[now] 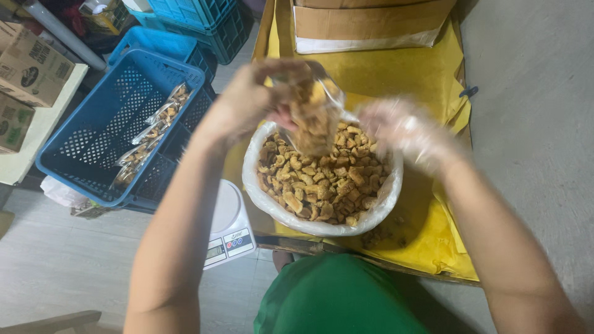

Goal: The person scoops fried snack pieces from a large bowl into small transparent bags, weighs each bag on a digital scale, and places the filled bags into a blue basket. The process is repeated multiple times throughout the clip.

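A round bowl (322, 227) lined with white plastic holds a heap of brown fried snack pieces (322, 179). Above its far side my left hand (247, 102) grips a clear plastic bag (312, 114) partly filled with the same pieces. My right hand (402, 130), in a thin clear plastic glove, hovers over the bowl's right rim close to the bag; it is blurred, and whether it holds any pieces is unclear.
The bowl rests on a table covered in yellow paper (421, 74), with a cardboard box (371, 21) at the far end. A white digital scale (230, 229) stands left of it. A blue crate (117, 124) on the floor holds several filled bags (151, 133).
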